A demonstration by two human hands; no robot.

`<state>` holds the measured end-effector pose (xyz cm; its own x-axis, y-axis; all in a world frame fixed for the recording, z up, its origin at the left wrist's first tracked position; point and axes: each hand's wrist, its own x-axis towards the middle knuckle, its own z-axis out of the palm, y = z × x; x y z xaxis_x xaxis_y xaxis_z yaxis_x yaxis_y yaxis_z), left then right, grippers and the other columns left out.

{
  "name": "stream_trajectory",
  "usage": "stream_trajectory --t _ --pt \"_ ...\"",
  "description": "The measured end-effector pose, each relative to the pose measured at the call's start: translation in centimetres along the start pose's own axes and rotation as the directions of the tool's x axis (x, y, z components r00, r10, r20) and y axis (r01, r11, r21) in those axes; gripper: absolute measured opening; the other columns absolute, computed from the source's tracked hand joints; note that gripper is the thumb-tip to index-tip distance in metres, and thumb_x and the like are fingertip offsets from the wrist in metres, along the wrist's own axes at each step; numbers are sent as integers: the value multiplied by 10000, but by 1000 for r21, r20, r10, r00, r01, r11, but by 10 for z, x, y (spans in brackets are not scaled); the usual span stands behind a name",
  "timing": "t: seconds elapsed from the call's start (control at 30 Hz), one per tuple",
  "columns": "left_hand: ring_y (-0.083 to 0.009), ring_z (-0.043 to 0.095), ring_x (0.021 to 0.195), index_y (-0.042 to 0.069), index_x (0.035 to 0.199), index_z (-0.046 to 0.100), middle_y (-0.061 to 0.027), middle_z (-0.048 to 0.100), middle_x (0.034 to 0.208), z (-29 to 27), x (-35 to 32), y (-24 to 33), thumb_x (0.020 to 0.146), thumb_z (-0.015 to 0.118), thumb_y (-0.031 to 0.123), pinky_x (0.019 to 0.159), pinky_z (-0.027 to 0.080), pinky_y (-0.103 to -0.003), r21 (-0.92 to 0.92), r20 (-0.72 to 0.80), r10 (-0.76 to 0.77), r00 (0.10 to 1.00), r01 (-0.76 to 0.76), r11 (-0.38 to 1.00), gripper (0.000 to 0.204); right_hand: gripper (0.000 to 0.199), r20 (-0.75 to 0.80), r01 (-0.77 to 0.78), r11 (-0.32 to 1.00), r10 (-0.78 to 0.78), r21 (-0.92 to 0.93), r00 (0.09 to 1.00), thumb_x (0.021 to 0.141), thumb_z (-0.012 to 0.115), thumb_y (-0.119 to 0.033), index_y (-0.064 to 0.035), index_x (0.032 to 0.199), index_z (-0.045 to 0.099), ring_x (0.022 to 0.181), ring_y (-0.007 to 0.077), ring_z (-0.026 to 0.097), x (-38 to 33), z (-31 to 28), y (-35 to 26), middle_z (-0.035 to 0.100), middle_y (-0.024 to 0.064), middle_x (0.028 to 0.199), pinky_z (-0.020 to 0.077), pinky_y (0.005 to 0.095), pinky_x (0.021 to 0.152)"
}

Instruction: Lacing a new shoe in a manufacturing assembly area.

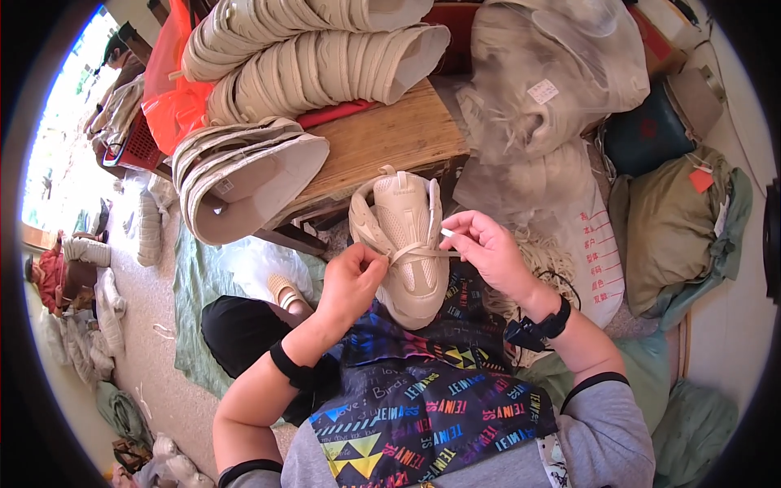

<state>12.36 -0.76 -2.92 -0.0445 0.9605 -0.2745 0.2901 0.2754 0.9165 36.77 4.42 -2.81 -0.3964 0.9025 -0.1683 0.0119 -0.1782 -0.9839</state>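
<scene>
A beige sneaker [411, 301] rests on my lap, its toe pointing toward me and its padded collar away. A flat beige lace [419, 249] runs across the lower end of its tongue. My left hand [351, 281] is closed in a pinch at the left side of the lacing, on the lace. To the right of the shoe, my right hand [492, 254] has thumb and fingers pressed together on the lace's other side. A small white piece shows at its fingertips; I cannot make out whether it is a lace tip or tape.
Beyond the shoe stands a wooden bench [390, 146] bearing nested stacks of beige shoe uppers [317, 69]. A bundle of loose laces [543, 264] hangs at right beside a white printed sack [598, 236]. Clear plastic bags [561, 49] lie behind. Other people sit far left.
</scene>
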Motion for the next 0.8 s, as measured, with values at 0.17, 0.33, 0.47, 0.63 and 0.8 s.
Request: stream_trajectory --t 0.17,0.33,0.47,0.63,0.8 --pt "-83 518 575 -12 817 604 -23 584 661 -1 2 16 861 607 117 508 419 -264 53 -36 -10 999 11 999 136 114 17 22 993 -20 -116 1000 964 565 -60 0 1056 592 870 98 642 1 -2 2 660 35 940 524 243 770" --pt "-213 595 570 -12 782 596 -109 613 668 -2 7 20 814 614 112 532 472 -357 272 -44 144 989 -127 954 129 114 -21 82 991 -85 -105 996 939 593 -51 21 1026 612 851 113 652 -1 5 -3 667 38 919 526 258 762" --pt "-323 613 659 20 769 552 -144 592 725 3 9 35 788 635 111 578 487 -410 618 25 482 876 -392 681 125 109 -25 41 982 -47 -183 999 924 610 -65 31 972 628 832 111 661 1 -2 11 681 51 852 521 270 732" --pt "-343 608 685 41 803 530 -134 563 728 8 13 34 791 653 115 609 487 -438 776 158 595 788 -471 419 144 192 -40 132 846 -178 -516 983 914 636 -235 -52 955 676 692 199 664 -2 3 2 681 92 762 492 310 634" --pt "-316 606 942 36 885 560 -130 545 944 -10 11 63 751 658 86 706 534 -384 739 315 581 750 -578 347 174 204 -67 58 845 -109 -531 992 918 629 -286 -92 942 687 639 243 650 -4 4 -7 667 94 721 476 331 589"
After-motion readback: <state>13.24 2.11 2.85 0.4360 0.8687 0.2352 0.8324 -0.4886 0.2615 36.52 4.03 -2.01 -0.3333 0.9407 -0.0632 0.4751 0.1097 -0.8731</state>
